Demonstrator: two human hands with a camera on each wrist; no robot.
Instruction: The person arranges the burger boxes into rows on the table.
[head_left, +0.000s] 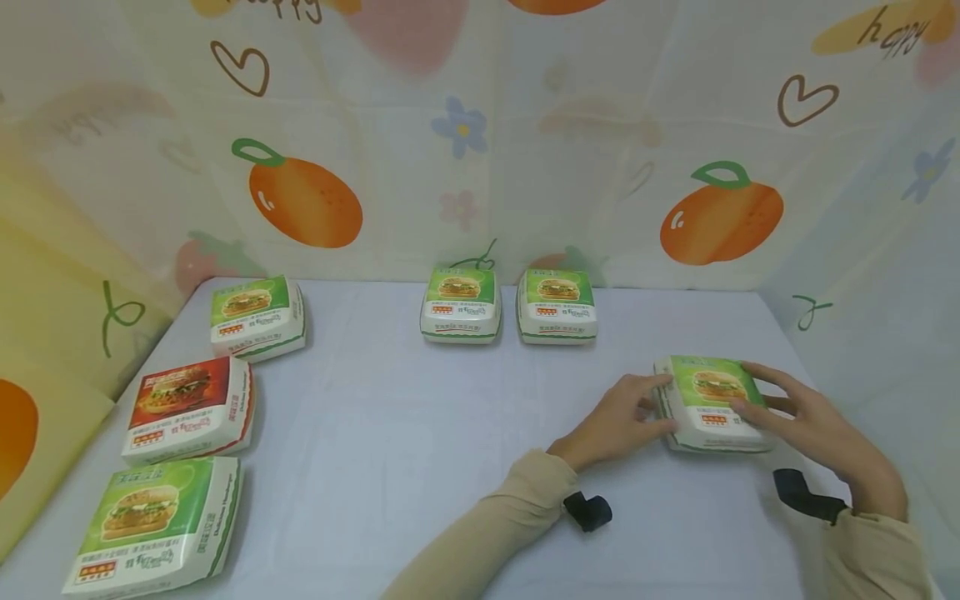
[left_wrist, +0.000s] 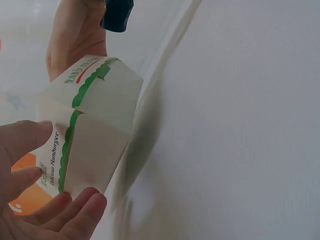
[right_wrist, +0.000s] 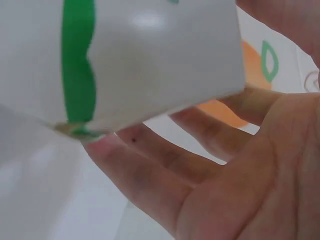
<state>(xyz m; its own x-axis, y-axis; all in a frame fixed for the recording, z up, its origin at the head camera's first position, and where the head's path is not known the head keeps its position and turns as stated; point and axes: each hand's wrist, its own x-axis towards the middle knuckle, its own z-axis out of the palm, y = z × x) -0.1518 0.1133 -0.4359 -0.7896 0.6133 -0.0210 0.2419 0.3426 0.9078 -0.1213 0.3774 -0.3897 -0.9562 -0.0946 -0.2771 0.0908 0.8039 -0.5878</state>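
The left sleeve seen on my remote feed is plain beige and wrinkled near its cuff; the right sleeve matches in colour and creases softly at the edge. The left hand and right hand are bare beyond the fabric. I note a short, blunt-ended black attachment by the left cuff and a longer, bent black fitting by the right one, broader at its outer end.
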